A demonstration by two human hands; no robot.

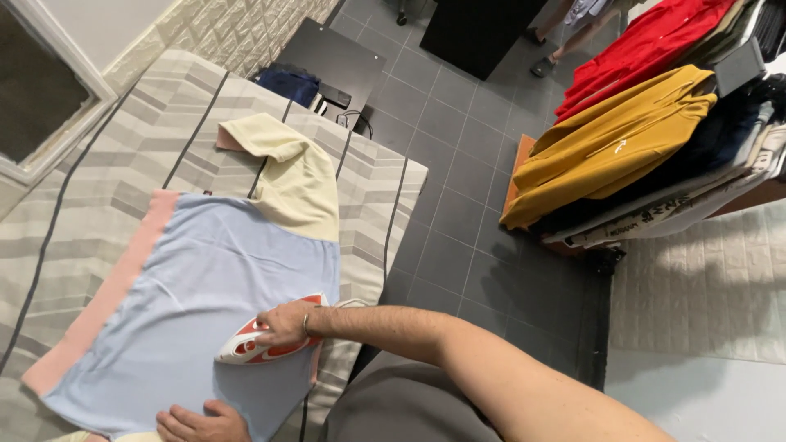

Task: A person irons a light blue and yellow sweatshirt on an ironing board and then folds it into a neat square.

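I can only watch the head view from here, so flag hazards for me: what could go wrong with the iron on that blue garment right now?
1. The left hand presses the light blue garment close to the red and white iron held by the right hand; its fingers could get burned.
2. The iron sits near the board's edge; it might slide off onto the tiled floor.
3. Resting in one spot could scorch the fabric.

left hand point(201, 424) cut off below, iron point(266, 342) handle hidden
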